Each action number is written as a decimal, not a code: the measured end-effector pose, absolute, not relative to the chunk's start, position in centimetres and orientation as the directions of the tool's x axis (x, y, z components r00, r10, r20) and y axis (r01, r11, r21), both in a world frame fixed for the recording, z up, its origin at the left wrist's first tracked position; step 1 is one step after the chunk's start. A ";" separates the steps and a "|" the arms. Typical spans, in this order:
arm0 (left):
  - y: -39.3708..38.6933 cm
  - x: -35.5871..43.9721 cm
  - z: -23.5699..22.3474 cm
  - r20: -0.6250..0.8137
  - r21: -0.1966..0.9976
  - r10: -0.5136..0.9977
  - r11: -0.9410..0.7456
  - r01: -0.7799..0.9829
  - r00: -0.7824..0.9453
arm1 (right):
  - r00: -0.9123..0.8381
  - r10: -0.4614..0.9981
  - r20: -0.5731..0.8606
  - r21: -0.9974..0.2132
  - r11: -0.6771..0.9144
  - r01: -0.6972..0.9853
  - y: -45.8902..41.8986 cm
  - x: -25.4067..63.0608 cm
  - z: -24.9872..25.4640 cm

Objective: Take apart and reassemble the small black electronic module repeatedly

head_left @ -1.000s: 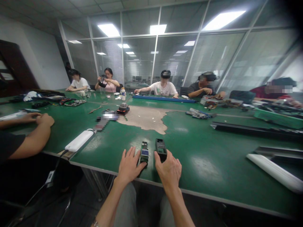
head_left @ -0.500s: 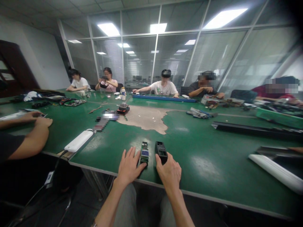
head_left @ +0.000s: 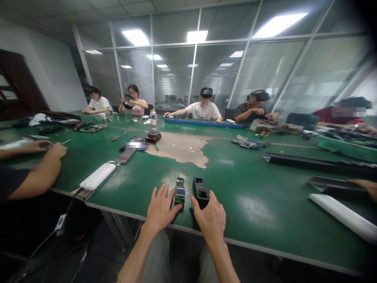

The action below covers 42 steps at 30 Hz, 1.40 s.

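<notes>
My left hand (head_left: 160, 206) lies on the green table with its fingers spread. Close by its thumb and index finger is a narrow circuit board (head_left: 180, 192) with a small bluish screen. To the right of the board is a long black plastic housing (head_left: 200, 189) with rectangular openings. My right hand (head_left: 210, 214) holds the lower part of this housing, thumb on the left side and fingers on the right. The hand hides its near end.
A white power strip (head_left: 98, 175) lies to the left, beside a co-worker's arms (head_left: 44, 165). Further off are a bare brown patch (head_left: 179, 147), a bundle of tools (head_left: 249, 141) and a green basket (head_left: 347, 147). Dark channels and a white bar (head_left: 341, 216) lie on the right. Several people sit opposite.
The housing under my right hand has tilted slightly, and my fingers have shifted around it. My left hand stays put. A thin white stick now shows at the left co-worker's hand.
</notes>
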<state>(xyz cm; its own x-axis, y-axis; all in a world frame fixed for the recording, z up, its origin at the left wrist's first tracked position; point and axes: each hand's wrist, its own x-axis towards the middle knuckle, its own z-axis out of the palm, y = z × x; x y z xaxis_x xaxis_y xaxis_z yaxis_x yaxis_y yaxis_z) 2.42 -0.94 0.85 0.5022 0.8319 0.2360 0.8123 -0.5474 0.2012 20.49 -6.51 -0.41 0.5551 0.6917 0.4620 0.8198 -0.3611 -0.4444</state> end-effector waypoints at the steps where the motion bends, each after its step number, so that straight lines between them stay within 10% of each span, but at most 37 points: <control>1: -0.9 2.4 0.8 0.237 0.202 0.832 -0.547 0.812 0.502 | 0.554 0.687 0.470 -0.449 -0.355 0.820 -6.5 20.5 -0.5; 42: -1.2 2.0 0.6 0.260 0.204 0.829 -0.548 0.811 0.495 | 0.480 0.710 0.516 -0.600 -0.100 0.793 -5.9 17.0 5.0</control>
